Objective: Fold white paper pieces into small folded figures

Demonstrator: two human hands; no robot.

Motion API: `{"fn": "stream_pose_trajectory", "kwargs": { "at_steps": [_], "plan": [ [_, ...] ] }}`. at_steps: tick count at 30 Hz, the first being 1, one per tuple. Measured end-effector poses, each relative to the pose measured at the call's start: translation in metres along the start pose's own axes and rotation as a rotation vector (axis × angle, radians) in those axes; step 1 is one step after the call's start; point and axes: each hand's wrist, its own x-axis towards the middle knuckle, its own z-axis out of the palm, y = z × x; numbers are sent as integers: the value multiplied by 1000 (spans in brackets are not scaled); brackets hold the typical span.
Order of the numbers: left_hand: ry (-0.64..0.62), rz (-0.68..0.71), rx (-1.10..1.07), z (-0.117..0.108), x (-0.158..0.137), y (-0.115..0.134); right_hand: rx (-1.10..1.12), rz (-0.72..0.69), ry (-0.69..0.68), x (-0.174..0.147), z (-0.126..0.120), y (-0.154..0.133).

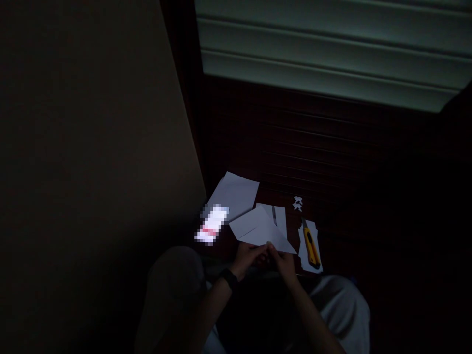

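A sheet of white paper, partly folded with a pointed corner at the right, is held along its near edge. My left hand, with a dark band on the wrist, pinches that edge. Close beside it, my right hand grips the same edge, so the fingertips of both nearly meet. Dim light leaves the lower fingers hard to make out. Under and behind the sheet lies another white paper with a pen on it.
To the left, a lit phone, its screen blurred, lies by larger white sheets. At right, a yellow utility knife rests on a stack of paper pieces. Small cut paper shapes sit behind it. A wall borders the left.
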Motion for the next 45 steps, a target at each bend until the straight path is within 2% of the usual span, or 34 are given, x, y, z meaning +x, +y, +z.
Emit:
{"fn": "stream_pose_trajectory", "kwargs": {
  "at_steps": [7,17,28,32,40,45],
  "plan": [
    [-18,-36,26,-11,2,0,-132,-69,6,1,-3,2],
    [-7,-31,62,-26,-3,1,-225,-85,-16,-2,-4,-5],
    [-5,-16,162,-48,-8,10,-133,3,-42,-4,-3,-8],
    [-31,-12,210,-55,-8,14,-106,-9,-41,-3,-4,-7],
    [-18,-47,307,-74,0,18,-135,7,28,0,-16,-13],
    [-4,-47,330,-79,3,19,-127,42,13,0,-20,-15]
  ]
}}
